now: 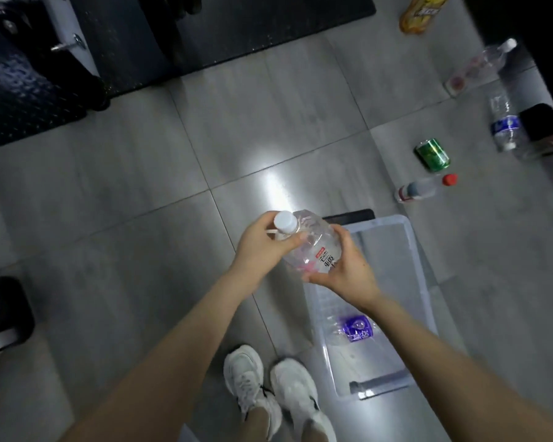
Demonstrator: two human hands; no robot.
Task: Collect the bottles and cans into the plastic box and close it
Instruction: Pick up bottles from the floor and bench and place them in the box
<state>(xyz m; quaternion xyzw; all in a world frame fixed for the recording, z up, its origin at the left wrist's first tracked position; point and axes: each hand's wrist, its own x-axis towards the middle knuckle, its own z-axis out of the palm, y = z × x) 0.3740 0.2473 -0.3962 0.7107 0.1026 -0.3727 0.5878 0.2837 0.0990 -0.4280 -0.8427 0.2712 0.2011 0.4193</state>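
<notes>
Both hands grip a clear water bottle (313,247): left hand (262,247) fingers clamped at its white-capped neck, right hand (348,272) wrapped around its body. Next, likely lowering it into the open plastic box (428,298).

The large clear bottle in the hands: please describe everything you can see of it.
The large clear bottle looks like thin transparent plastic, apparently empty, with a white screw cap still on and a label with red and dark print. It is held tilted above the floor, left hand at the neck, right hand around the body.
</notes>
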